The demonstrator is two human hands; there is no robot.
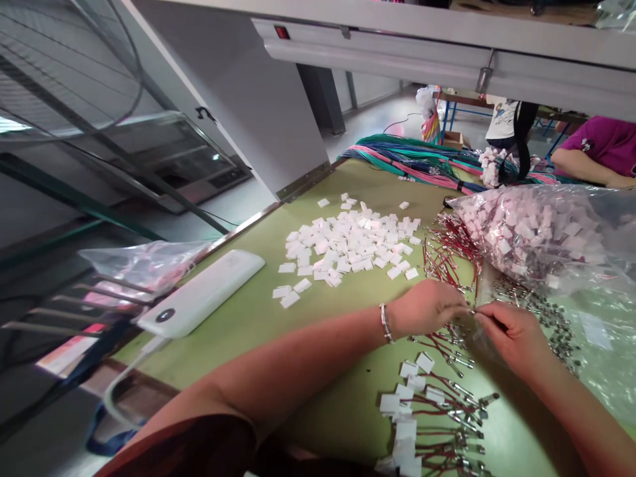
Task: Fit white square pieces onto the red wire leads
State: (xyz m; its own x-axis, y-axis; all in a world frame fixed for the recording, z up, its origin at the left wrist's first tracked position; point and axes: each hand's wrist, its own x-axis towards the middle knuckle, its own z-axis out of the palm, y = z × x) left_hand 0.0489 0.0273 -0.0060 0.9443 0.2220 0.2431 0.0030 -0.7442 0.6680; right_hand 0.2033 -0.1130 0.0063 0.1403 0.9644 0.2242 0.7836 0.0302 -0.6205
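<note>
My left hand (431,307), with a bracelet at the wrist, is closed in a pinch over the table. Facing it, my right hand (517,333) pinches too, its fingertips almost touching the left ones. A tiny metal piece (472,311) shows between the fingertips; its exact kind is too small to make out. Short red wires with metal ends (450,258) lie in a bundle beyond my hands. More red wires (437,401) with white tabs and metal ends are laid in rows nearer to me. Loose small metal parts (551,324) are scattered beside my right hand.
Many white plastic pieces (348,242) are spread on the green table (318,351). A clear bag (541,232) of similar pieces stands at right. At left lies a white device (203,291) with a cable. Long coloured wires (412,159) cross the back; a person (596,152) sits beyond.
</note>
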